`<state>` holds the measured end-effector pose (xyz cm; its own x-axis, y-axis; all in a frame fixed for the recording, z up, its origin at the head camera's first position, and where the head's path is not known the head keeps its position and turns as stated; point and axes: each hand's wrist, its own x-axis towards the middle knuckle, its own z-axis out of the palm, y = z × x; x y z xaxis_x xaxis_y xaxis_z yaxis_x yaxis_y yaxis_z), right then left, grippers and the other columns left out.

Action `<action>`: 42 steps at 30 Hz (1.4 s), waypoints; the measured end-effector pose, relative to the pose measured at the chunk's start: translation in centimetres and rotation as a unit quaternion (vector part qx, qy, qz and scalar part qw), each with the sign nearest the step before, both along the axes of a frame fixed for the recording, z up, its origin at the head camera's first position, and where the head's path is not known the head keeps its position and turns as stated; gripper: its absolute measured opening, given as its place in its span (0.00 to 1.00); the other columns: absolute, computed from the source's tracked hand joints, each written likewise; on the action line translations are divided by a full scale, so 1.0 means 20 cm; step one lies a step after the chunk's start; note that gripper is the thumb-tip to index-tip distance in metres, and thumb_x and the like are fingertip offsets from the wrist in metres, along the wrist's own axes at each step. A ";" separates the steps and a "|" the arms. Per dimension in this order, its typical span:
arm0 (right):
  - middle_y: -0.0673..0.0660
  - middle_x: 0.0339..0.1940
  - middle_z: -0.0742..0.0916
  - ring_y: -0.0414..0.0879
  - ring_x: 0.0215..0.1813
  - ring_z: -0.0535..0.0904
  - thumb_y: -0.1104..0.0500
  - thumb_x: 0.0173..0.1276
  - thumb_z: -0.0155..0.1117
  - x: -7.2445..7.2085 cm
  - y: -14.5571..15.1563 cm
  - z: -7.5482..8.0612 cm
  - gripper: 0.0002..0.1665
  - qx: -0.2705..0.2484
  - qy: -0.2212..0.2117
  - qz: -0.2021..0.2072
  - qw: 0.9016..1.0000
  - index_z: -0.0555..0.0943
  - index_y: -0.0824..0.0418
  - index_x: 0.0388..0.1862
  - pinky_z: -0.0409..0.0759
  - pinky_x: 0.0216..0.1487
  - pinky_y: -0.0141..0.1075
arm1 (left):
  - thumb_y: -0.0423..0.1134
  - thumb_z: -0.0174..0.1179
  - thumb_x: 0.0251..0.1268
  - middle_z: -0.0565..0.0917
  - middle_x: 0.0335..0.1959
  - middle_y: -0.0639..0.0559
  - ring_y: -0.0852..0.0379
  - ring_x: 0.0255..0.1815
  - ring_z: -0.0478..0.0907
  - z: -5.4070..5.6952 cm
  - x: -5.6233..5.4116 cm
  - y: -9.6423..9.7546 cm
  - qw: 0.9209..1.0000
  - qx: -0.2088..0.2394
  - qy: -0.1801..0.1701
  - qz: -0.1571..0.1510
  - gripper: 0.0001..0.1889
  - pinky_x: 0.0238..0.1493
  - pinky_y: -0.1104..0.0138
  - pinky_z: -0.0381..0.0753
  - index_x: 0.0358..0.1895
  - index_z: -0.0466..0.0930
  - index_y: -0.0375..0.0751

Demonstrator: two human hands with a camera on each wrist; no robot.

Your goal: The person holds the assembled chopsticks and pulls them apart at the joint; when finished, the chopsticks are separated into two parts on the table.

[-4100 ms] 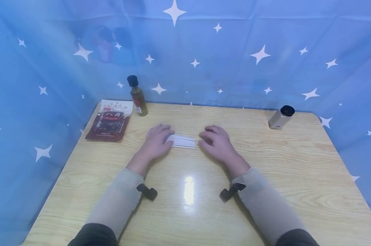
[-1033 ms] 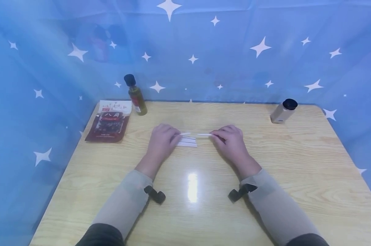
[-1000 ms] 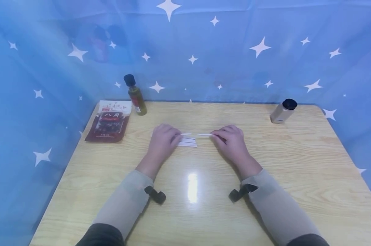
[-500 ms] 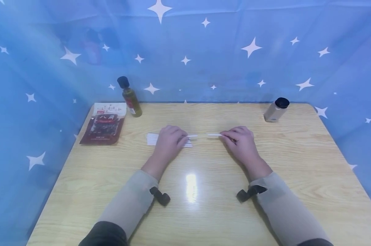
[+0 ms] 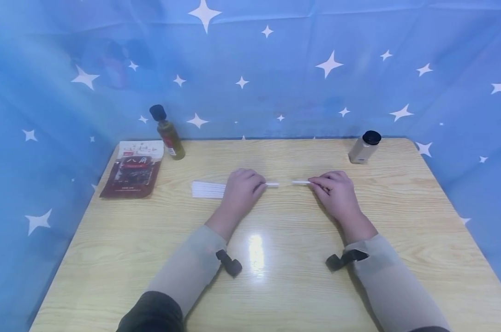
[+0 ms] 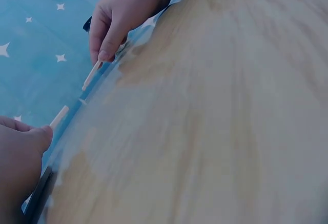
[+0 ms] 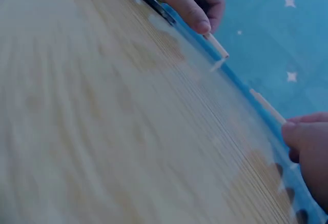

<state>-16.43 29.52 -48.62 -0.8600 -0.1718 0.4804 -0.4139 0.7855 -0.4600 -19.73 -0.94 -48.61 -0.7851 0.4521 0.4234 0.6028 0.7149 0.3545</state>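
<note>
In the head view my left hand (image 5: 242,189) pinches a thin white stick (image 5: 272,185) between thumb and forefinger, its free end pointing right. My right hand (image 5: 337,193) pinches a similar white stick (image 5: 300,182) that points left. A small gap separates the two tips, which nearly line up. Both wrist views show the left stick (image 6: 59,116) and the right stick (image 7: 266,105) low over the tabletop. A flat row of white strips (image 5: 207,189) lies left of my left hand, which hides its right end.
At the back left stand a dark-capped bottle (image 5: 170,138) and a red-brown packet (image 5: 131,171) lying flat. A pale jar with a black lid (image 5: 364,147) stands at the back right. A blue starry curtain (image 5: 292,92) hangs behind the wooden table (image 5: 292,286).
Earlier both hands rested loosely by the white strips, holding no visible stick; later each pinches one. Since then both hands have shifted right, uncovering the strips' left part.
</note>
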 end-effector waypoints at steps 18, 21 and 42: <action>0.66 0.43 0.88 0.66 0.55 0.75 0.65 0.71 0.75 -0.02 0.09 0.01 0.07 0.014 -0.020 -0.016 1.000 0.93 0.61 0.46 0.68 0.61 0.59 | 0.47 0.69 0.75 0.90 0.42 0.57 0.55 0.46 0.83 0.00 -0.02 0.12 0.999 -0.028 -0.002 0.029 0.07 0.54 0.59 0.80 0.44 0.92 0.51; 0.66 0.44 0.88 0.67 0.56 0.75 0.65 0.72 0.75 -0.02 0.10 0.01 0.07 0.013 -0.023 -0.016 1.000 0.94 0.61 0.46 0.67 0.62 0.59 | 0.48 0.69 0.76 0.89 0.43 0.58 0.55 0.47 0.82 0.00 -0.03 0.14 0.998 -0.042 -0.010 0.038 0.07 0.54 0.59 0.80 0.45 0.92 0.52; 0.67 0.46 0.86 0.64 0.53 0.75 0.67 0.71 0.74 -0.05 0.12 0.00 0.08 0.018 0.000 -0.015 1.000 0.94 0.61 0.47 0.63 0.63 0.59 | 0.51 0.65 0.78 0.90 0.49 0.61 0.55 0.52 0.79 0.06 -0.05 0.22 0.991 -0.108 -0.029 0.072 0.09 0.56 0.59 0.76 0.49 0.94 0.60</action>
